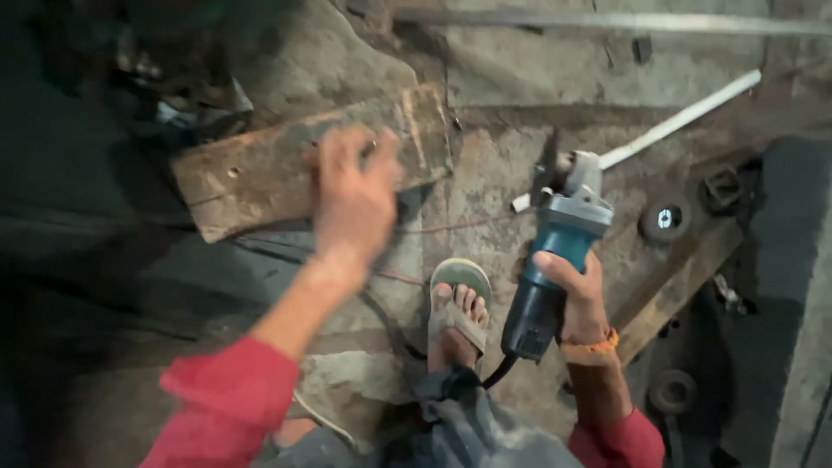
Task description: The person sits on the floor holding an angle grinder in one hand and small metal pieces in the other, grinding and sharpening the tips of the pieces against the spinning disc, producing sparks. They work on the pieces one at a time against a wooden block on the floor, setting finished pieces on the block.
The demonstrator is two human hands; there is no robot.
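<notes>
Both hands are busy: the left hand (354,195), blurred with motion at centre frame, lies with fingers spread on the near edge of a worn wooden plank (308,160) that slants across the upper left of the frame, though whether it grips the plank or only presses on it is hard to tell; the right hand (576,295) is wrapped firmly round the dark body of a blue angle grinder (555,260), right of centre, its grey head pointing up the frame toward a white pipe (685,117) that runs to the upper right. A sandalled foot (458,316) rests on the stone floor (503,173) between the two hands, with the grinder's black cord (498,371) trailing beside it at lower centre. Handling this well, I judge, means keeping the grinder's head turned away from the foot and the cord clear of it, and seating the plank steadily before the tool comes near. No container shows plainly; a dark round disc (666,218) and a small square metal piece (721,186) lie loose on the right, and nothing is seen held inside anything.
</notes>
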